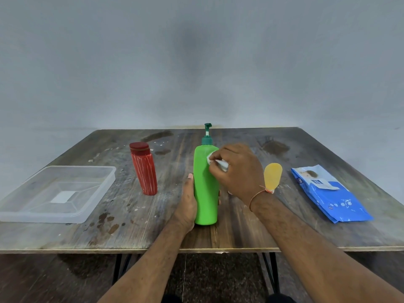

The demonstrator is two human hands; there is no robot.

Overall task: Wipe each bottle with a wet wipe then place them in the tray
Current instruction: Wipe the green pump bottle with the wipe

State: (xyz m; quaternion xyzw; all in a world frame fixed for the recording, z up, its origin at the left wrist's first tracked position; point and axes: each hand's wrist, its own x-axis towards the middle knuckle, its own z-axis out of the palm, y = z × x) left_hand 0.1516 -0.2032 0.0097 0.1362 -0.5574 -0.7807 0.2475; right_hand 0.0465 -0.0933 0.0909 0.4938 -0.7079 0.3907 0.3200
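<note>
Left hand (pixel 188 201) grips the upright green plastic pump bottle (pixel 206 186) low, steadying it on the surface; right hand (pixel 235 169) pinches a white wet wipe (pixel 215 162), rubbing its upper side.

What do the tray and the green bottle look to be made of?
Tray: likely clear plastic, slightly frosted; the table shows through its walls. Green bottle: seemingly opaque plastic with a smooth, soft sheen and a darker green pump top.
</note>
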